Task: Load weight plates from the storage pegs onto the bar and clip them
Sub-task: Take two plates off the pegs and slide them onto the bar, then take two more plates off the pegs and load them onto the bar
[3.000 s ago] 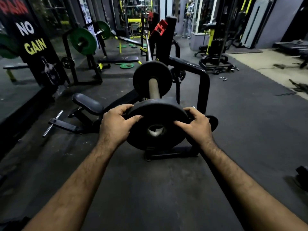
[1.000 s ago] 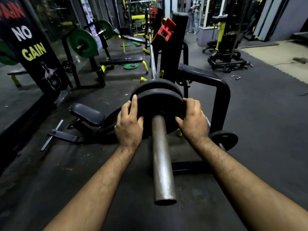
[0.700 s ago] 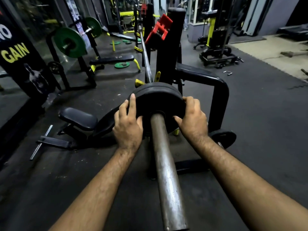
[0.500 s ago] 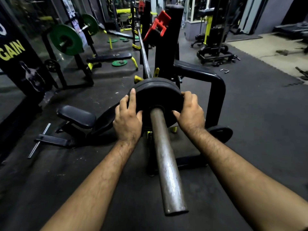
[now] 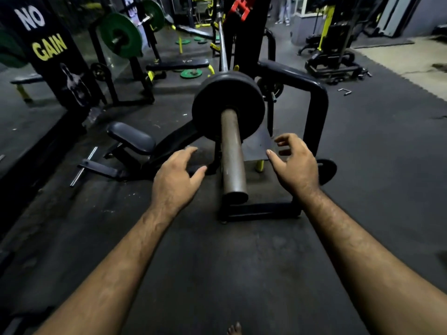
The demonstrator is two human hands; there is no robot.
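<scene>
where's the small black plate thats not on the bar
Head view, right of centre: the small black round plate sits low behind the right hand, beside the black steel frame.

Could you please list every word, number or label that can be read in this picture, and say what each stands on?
"NO": white letters on the tall black banner at left.
"GAIN": yellow letters below it, same banner.
Any markings on the black weight plate on the bar are too dark to read.
</scene>
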